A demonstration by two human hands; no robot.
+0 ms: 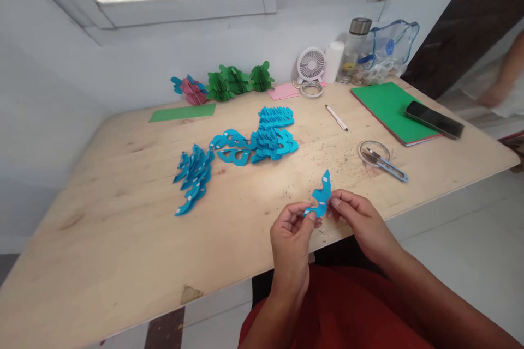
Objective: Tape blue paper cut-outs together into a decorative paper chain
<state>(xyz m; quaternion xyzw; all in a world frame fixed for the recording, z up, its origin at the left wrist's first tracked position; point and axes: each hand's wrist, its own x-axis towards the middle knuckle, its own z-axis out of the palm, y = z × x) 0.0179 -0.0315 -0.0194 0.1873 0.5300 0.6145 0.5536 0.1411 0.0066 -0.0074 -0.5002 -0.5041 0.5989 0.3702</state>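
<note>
Near the table's front edge, my left hand (292, 226) pinches the lower end of a curved blue paper cutout (322, 196) between thumb and fingers. Small white patches that look like tape dot its surface. My right hand (354, 215) has thumb and fingertips closed at the cutout's right edge. Farther back lie folded blue paper cutouts (272, 144) in a pleated stack. Loose blue pieces (233, 147) join it on the left, and a heap of blue cutouts with white patches (194, 177) lies beyond them.
Thread snips (387, 165) rest across a tape roll (364, 147) to the right. A pen (336, 118), green sheets (387, 103) and a phone (434, 119) lie behind. Green paper shapes (237, 80), a small fan (311, 65) and a bottle (354, 52) line the wall. Another person's hand (493, 95) shows far right.
</note>
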